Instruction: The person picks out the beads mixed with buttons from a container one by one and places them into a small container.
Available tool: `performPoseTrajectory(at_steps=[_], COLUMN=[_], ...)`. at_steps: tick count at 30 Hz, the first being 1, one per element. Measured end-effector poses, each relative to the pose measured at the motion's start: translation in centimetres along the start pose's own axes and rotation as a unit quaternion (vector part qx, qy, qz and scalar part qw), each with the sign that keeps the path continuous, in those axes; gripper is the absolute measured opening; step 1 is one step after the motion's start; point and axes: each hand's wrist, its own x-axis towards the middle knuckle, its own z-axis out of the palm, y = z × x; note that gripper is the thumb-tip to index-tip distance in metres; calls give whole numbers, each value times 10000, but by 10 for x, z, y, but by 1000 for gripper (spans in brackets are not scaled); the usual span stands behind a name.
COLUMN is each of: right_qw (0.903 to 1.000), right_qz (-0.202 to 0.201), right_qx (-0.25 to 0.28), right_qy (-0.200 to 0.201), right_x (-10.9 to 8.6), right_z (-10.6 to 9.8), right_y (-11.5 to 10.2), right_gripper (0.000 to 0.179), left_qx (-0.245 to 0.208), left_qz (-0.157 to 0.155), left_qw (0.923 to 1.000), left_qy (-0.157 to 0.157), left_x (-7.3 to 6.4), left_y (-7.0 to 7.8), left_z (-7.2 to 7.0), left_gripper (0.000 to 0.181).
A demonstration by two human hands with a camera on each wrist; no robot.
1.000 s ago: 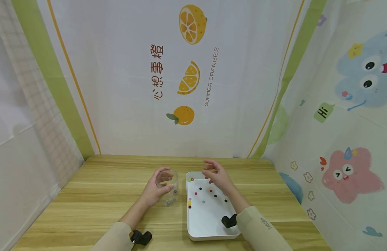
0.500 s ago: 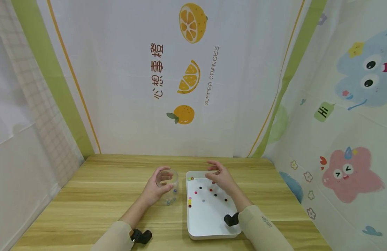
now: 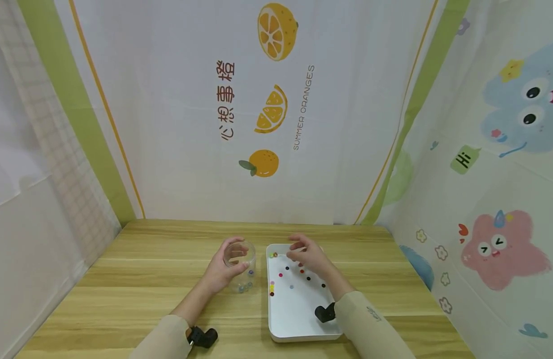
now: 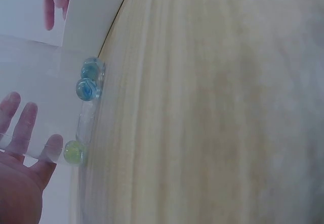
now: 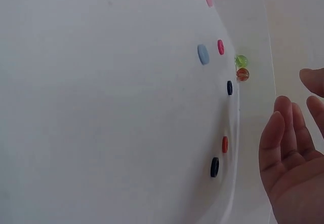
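Observation:
My left hand [image 3: 221,271] grips a clear plastic jar [image 3: 240,274], fingers and thumb wrapped round its side. It stands on the wooden table left of the tray. Several glass marbles lie at its bottom, among them a blue one [image 4: 87,89] and a yellow-green one [image 4: 74,152]. Above the far part of a white tray [image 3: 299,319] hovers my right hand [image 3: 310,255], fingers loosely bent with nothing seen between them. A green marble [image 5: 241,61] and an orange-brown marble [image 5: 243,74] sit together in the tray's far left corner.
Several small buttons are scattered over the tray, including a red button [image 5: 225,144], a light blue button [image 5: 203,54] and a black button [image 5: 214,167]. Yellow buttons [image 3: 272,288] line its left side. A printed curtain [image 3: 182,189] hangs behind the wooden table [image 3: 146,279].
My right hand shifts slightly right, then back left and a little lower over the far end of the tray. My left hand keeps holding the jar in place.

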Motion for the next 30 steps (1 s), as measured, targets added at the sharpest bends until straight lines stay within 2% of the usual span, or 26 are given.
performPoseTrajectory(at_steps=[5, 13, 30], right_qw=[9997, 9989, 9978], right_qz=[60, 201, 198], right_qx=[-175, -298, -586], right_qy=[-160, -300, -222], right_x=[2, 7, 19], right_z=[6, 16, 31], right_y=[-2, -2, 6], right_gripper=[52, 40, 32], left_qx=[19, 4, -43], left_qz=[-3, -72, 50], left_qw=[10000, 10000, 10000], left_qy=[-7, 6, -48], left_x=[1, 0, 2], left_y=[0, -1, -5], left_z=[0, -1, -1], left_gripper=[70, 72, 69])
